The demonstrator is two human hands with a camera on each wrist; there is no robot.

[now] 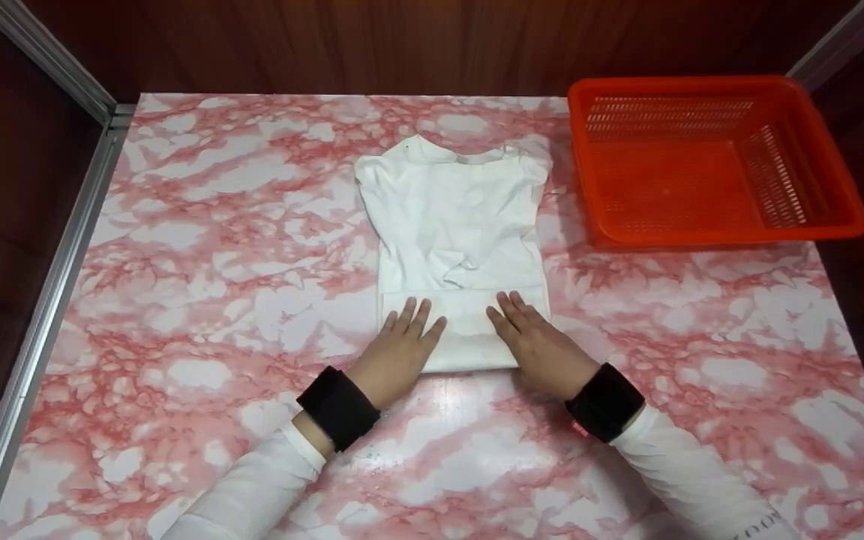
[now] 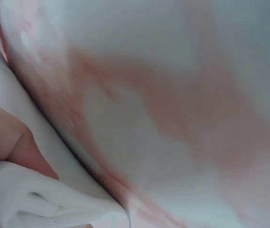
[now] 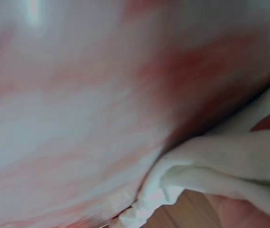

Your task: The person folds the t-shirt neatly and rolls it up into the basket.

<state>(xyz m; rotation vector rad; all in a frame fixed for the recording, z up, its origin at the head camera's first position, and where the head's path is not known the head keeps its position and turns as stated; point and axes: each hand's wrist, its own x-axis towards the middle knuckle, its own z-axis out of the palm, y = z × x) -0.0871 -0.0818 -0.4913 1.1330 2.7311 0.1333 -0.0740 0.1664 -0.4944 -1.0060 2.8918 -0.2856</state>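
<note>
A white collared shirt (image 1: pixel 462 217) lies on the table, its sides tucked in to a narrow shape and its lower end folded up into a flat band. My left hand (image 1: pixel 400 349) rests on the left part of that band with fingers extended. On the right part lies my right hand (image 1: pixel 544 349), its fingers also stretched forward over the cloth. The left wrist view shows layered white cloth (image 2: pixel 44 199) close to the fingers. Similar folded fabric (image 3: pixel 210 166) appears beside the fingers in the right wrist view. Both palms are hidden from above.
An orange-red plastic basket (image 1: pixel 664 187) with slotted walls stands at the back right, to the right of the shirt. Red and white marbled covering (image 1: pixel 199 315) spreads over the table. Dark wood panels (image 1: pixel 372 45) close off the back and sides.
</note>
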